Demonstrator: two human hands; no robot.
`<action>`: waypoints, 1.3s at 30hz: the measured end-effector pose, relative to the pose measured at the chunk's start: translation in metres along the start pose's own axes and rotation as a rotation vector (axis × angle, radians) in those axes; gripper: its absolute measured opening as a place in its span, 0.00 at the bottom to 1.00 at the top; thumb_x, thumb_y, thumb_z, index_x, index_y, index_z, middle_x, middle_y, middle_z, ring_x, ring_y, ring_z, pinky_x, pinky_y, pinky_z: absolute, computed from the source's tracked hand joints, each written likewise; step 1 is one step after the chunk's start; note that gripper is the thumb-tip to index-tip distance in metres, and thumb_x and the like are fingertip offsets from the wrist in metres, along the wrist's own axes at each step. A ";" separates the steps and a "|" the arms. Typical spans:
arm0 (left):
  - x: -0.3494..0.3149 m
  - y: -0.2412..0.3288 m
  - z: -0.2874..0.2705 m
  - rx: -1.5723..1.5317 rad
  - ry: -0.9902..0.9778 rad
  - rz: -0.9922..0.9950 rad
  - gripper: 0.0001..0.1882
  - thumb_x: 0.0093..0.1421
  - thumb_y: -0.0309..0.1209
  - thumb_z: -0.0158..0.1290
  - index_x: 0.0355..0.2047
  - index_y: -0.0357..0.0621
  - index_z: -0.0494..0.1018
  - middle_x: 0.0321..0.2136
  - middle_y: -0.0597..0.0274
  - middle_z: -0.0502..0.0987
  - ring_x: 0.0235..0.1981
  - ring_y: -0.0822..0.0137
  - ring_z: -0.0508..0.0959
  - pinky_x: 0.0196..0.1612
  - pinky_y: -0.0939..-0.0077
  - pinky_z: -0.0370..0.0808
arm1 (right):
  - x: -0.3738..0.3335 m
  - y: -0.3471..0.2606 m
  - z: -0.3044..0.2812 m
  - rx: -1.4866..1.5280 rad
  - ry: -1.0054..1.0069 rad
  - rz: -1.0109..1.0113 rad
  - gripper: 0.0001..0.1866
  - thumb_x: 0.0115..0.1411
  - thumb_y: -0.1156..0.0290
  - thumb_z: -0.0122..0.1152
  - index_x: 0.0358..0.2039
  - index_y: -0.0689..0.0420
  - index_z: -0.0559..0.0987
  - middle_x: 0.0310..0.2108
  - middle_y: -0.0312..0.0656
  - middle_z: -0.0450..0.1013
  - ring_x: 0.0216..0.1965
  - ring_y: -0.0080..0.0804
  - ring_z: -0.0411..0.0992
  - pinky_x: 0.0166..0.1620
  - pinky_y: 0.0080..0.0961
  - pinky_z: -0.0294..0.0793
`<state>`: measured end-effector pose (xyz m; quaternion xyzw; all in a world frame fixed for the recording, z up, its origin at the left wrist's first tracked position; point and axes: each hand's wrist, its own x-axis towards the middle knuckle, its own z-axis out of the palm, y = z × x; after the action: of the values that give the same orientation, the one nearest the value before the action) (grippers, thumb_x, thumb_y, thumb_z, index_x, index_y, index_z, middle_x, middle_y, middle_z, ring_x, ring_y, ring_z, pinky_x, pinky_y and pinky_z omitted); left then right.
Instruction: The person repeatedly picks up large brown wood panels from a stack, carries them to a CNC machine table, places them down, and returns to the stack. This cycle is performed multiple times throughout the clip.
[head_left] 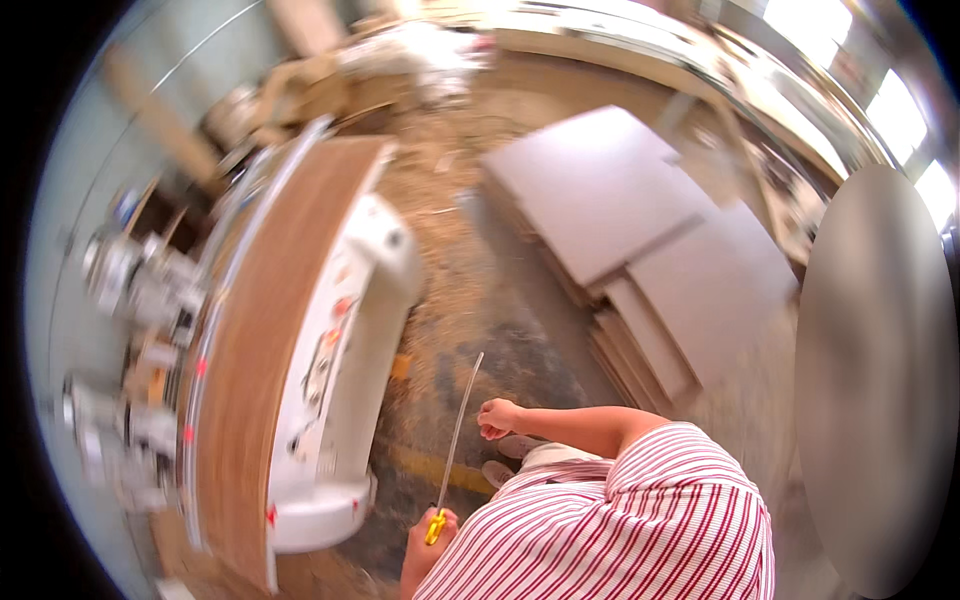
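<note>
Low in the view, my left hand (pixel 420 548) is closed round a yellow tape measure (pixel 435 527). Its narrow pale blade (pixel 458 430) sticks out, standing up and away from me in the open air. My right hand (pixel 498 418) is held out in front of my body, to the right of the blade and apart from it. Its fingers are curled in, and nothing shows in them. To the left of both hands stands a long machine with a wooden top (pixel 255 330) and a white housing (pixel 335 400) carrying red and orange controls.
Large flat pale panels (pixel 590 190) lie stacked at the right. A grey blurred oval (pixel 875 390) covers the far right. Metal motor-like units (pixel 145 285) line the machine's left side. Sawdust (pixel 450 230) covers the floor, and white bags (pixel 420 60) lie at the back.
</note>
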<state>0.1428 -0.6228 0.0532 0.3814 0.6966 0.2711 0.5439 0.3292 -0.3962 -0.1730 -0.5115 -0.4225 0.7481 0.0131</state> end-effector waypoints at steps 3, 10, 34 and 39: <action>0.041 0.023 0.014 0.241 -0.242 0.069 0.14 0.62 0.39 0.55 0.35 0.38 0.73 0.28 0.52 0.80 0.31 0.64 0.81 0.35 0.72 0.74 | -0.054 0.040 -0.027 0.117 0.275 -0.036 0.09 0.57 0.70 0.54 0.33 0.61 0.78 0.24 0.43 0.78 0.24 0.30 0.78 0.28 0.25 0.79; 0.115 0.068 0.100 0.687 -0.687 0.343 0.17 0.60 0.42 0.57 0.37 0.39 0.74 0.29 0.47 0.80 0.31 0.47 0.80 0.35 0.63 0.75 | -0.120 0.232 -0.142 0.222 0.847 0.209 0.10 0.55 0.66 0.58 0.30 0.61 0.80 0.22 0.42 0.78 0.21 0.30 0.77 0.26 0.28 0.77; 0.259 0.198 0.334 0.850 -0.650 0.353 0.18 0.63 0.43 0.54 0.31 0.38 0.70 0.23 0.49 0.73 0.25 0.51 0.74 0.32 0.64 0.71 | -0.197 0.382 -0.355 0.982 1.240 0.008 0.24 0.53 0.68 0.71 0.46 0.60 0.71 0.35 0.41 0.75 0.31 0.30 0.74 0.31 0.27 0.75; 0.261 0.177 0.328 0.830 -0.677 0.443 0.18 0.61 0.41 0.57 0.29 0.39 0.67 0.22 0.49 0.72 0.24 0.50 0.74 0.30 0.64 0.71 | -0.229 0.388 -0.241 1.014 1.142 0.167 0.26 0.50 0.70 0.74 0.48 0.60 0.73 0.39 0.40 0.76 0.36 0.29 0.75 0.34 0.27 0.76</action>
<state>0.4702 -0.3201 -0.0364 0.7649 0.4353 -0.0546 0.4717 0.7854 -0.5996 -0.2793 -0.7802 0.0848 0.4685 0.4057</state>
